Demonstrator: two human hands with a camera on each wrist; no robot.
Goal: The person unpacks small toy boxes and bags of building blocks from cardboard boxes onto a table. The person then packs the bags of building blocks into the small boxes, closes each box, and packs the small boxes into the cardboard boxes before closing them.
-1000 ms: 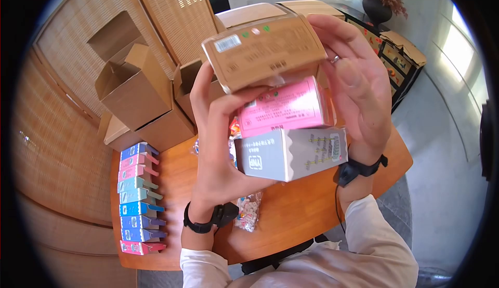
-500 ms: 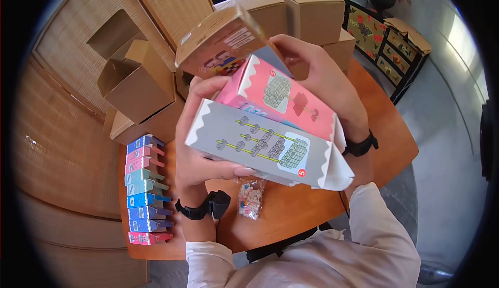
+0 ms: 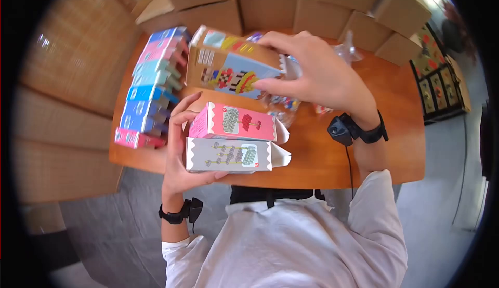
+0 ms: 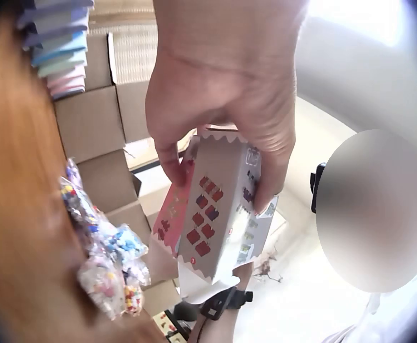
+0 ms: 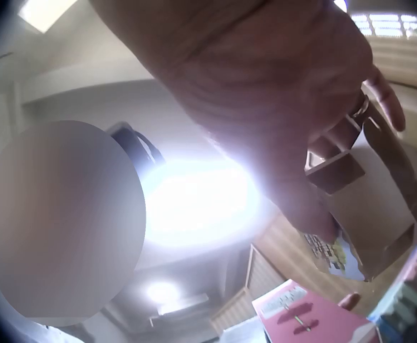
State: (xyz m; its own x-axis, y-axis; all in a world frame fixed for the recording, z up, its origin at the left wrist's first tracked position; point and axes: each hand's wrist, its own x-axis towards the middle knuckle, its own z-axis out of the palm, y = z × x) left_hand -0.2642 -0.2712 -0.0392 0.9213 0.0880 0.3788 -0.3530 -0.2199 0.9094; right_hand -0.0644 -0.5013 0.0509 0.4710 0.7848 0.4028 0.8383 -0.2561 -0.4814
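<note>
In the head view my left hand (image 3: 176, 163) grips a grey box (image 3: 228, 154) and a pink box (image 3: 241, 124) together, thumb on the grey side and fingers around the pink one. White end flaps stick out at their right ends. My right hand (image 3: 325, 75) holds a brown box (image 3: 221, 69) with a pixel-style figure printed on it, tilted above the pink box and apart from it. From the right wrist view, the brown box (image 5: 380, 196) has an open end facing the hand. The left wrist view shows printed brick pieces on the grey box (image 4: 219, 207).
A row of small coloured boxes (image 3: 150, 88) stands along the table's left side. Clear bags of small bricks (image 3: 283, 114) lie behind the held boxes. Large cardboard boxes (image 3: 267, 12) line the back, and a drawer cabinet (image 3: 436, 88) stands at the right.
The brown box has come away from the stack and moved left in my right hand. My left hand keeps the pink and grey boxes, lower now. The head view has tilted down.
</note>
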